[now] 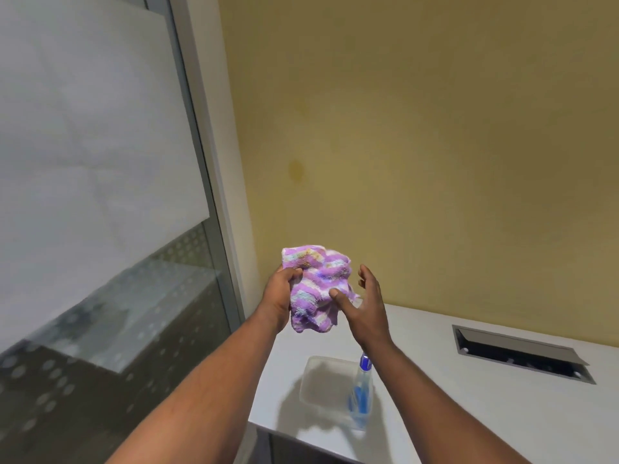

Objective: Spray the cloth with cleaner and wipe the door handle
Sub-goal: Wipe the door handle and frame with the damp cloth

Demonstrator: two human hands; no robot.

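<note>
My left hand [279,294] grips the bunched purple cloth [316,286] in the air above the white counter [469,396]; my right hand [363,304] is open, thumb touching the cloth. Below, the spray bottle [361,391] stands in a clear tub [321,390], yellow wall [418,145] behind, frosted glass panel [93,145] at left.

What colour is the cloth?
Purple and white wavy stripes with pastel patches on the cloth, seen in the head view.
</note>
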